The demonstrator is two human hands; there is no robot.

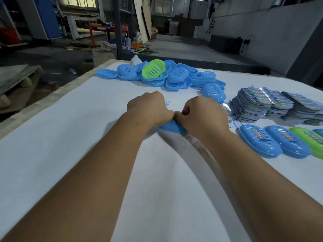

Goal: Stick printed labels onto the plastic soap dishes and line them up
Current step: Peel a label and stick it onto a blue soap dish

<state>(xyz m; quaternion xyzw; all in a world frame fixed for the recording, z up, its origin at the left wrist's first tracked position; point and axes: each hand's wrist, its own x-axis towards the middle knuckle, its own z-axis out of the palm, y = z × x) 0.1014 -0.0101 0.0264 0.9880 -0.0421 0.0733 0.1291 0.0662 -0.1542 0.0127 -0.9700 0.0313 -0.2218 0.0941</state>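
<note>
Left hand: my left hand (148, 107) is curled over the far end of a blue soap dish (172, 127), knuckles up, fingers tucked under and out of my sight.
Right hand: my right hand (202, 114) meets it thumb to thumb, fingers bent, pinching at the dish top.
Label: I think there's a sticker under my thumbs, but both hands hide it, so I can't tell.
Dish: on the table (70, 137), straight under the grip, only its near edge showing.
Risk: pressing blind, the sticker could go on crooked or creased.
Risk two: to the right of the grip, the finished row (260, 143) sits close; a careless slide would knock it out of line.
Supplies: label stacks (272, 103) right of the grip, loose dish pile (162, 74) beyond it.
</note>
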